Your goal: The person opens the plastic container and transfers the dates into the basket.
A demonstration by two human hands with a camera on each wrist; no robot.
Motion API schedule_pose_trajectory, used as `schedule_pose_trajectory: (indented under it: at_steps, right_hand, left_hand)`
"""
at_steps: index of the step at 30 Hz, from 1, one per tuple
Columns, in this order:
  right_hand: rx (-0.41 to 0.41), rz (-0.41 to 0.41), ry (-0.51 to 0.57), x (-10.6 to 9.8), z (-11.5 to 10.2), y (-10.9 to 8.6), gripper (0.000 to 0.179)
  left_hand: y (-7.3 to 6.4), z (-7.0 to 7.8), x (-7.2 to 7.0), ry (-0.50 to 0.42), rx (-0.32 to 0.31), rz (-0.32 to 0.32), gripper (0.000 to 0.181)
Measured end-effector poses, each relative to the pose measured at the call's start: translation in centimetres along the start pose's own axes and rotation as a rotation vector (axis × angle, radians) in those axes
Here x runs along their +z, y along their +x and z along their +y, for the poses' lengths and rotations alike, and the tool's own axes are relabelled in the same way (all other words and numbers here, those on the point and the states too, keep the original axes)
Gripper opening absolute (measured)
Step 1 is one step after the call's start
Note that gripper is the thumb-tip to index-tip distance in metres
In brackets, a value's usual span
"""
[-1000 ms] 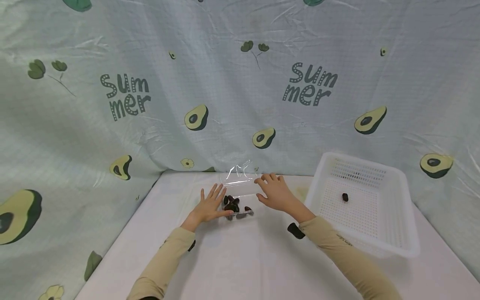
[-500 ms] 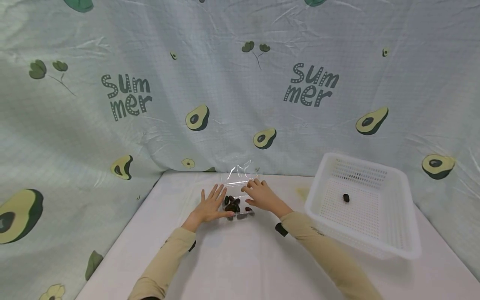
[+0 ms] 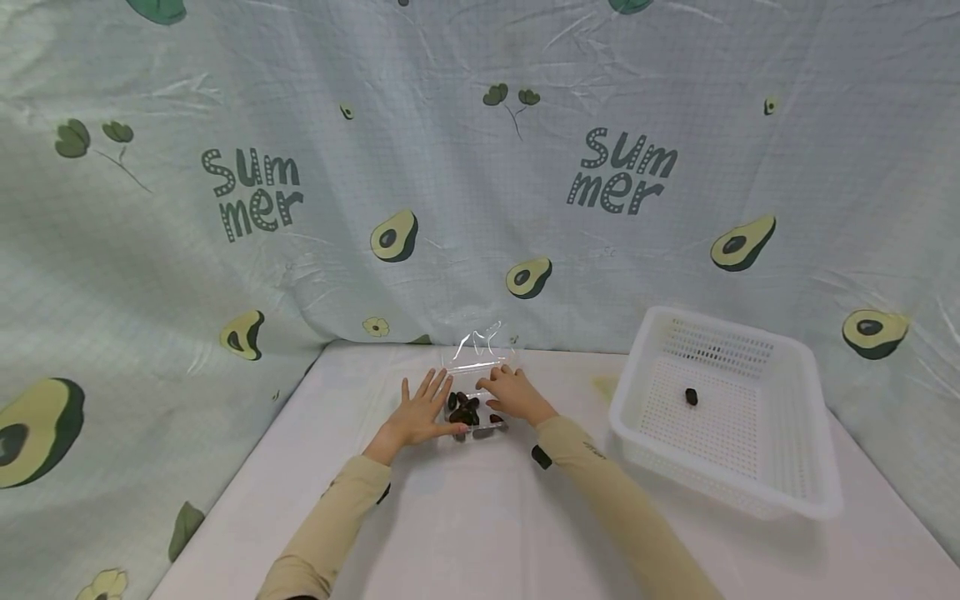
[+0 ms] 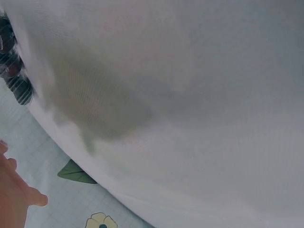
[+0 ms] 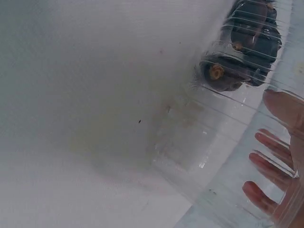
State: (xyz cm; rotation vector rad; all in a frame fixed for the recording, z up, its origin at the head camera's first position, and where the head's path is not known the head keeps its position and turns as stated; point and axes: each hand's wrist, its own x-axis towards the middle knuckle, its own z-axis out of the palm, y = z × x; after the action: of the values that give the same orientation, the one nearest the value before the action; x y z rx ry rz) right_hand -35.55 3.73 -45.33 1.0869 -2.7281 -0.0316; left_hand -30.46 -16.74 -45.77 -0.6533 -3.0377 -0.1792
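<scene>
The fingers of the left hand [image 3: 420,414] are straight and spread, its thumb at the near edge of a clear plastic box [image 3: 486,428]; those of the right hand [image 3: 516,394] are loosely bent over the box's other side, with no object visible in their grip. Dark oval fruits [image 3: 464,412] cluster in the box's left part, and its clear lid [image 3: 478,346] stands raised at the back. Beneath spreads a white tabletop [image 3: 450,533], marked by a faint yellowish patch [image 3: 604,386]. To the right sits a white perforated basket [image 3: 819,433] with one dark piece [image 3: 692,397] on its floor. Pale sheeting [image 3: 450,158], wrinkled and printed with avocados, flowers and "summer", walls in the table behind and at the sides.
</scene>
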Motion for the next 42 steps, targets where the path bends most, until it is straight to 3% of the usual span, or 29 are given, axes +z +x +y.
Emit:
schedule_pose_trajectory:
  at_steps: [15,35,42]
  right_hand:
    - [0.013,-0.102,-0.054,1.2,-1.5,1.5,0.033]
    - [0.016,-0.073,-0.105,1.6,-2.0,1.4,0.025]
    - [0.031,-0.099,-0.111,1.5,-2.0,1.3,0.029]
  left_hand:
    - [0.1,-0.1,0.3,0.036,0.009,-0.004,0.091]
    - [-0.1,0.2,0.0,0.026,0.008,0.005,0.091]
    - [-0.1,0.1,0.1,0.028,0.011,0.01,0.093]
